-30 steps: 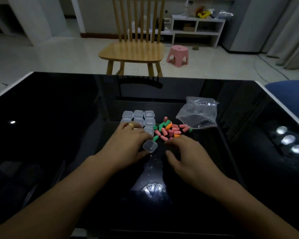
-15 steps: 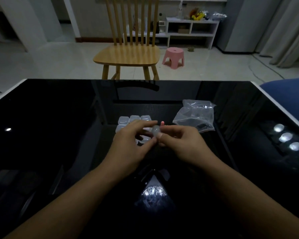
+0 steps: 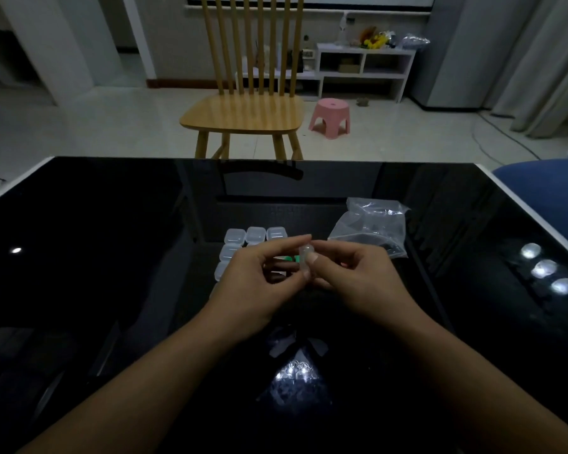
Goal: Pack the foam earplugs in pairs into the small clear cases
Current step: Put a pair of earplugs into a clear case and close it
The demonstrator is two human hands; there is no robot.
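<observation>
Both hands meet above the middle of the black glass table [image 3: 112,257] around one small clear case [image 3: 305,257]. My left hand [image 3: 263,283] pinches it between thumb and fingertips from the left. From the right, my right hand [image 3: 358,280] pinches the same case with thumb and fingers. Behind the hands lies a cluster of several more clear cases [image 3: 245,237]. The pile of coloured foam earplugs is almost wholly hidden by my hands; a green earplug [image 3: 289,259] shows between the fingers.
A crumpled clear plastic bag [image 3: 371,227] lies just right of the hands. A wooden chair [image 3: 243,116] stands beyond the table's far edge, a pink stool [image 3: 331,117] behind it. A blue cushion [image 3: 545,188] sits off the right edge.
My left hand has lifted one case off the table. My right hand has left the earplug pile and joined it; both now hold the case in the air.
</observation>
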